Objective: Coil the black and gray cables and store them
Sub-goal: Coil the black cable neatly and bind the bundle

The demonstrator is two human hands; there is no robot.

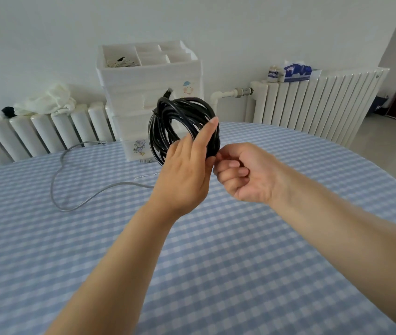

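Checked table (240,274), left hand (182,175) gripping coiled black cable (168,117) above it

A home room is indicated: a table (240,250) is covered in blue gingham, white radiators (313,102) are mounted along the wall, and cartoon-stickered plastic drawers (151,93) are seen.

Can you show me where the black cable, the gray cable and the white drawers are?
black cable (168,117): head view, on the coil's upper left loops.
gray cable (55,175): head view, on its bend on the tablecloth.
white drawers (129,93): head view, on the front.
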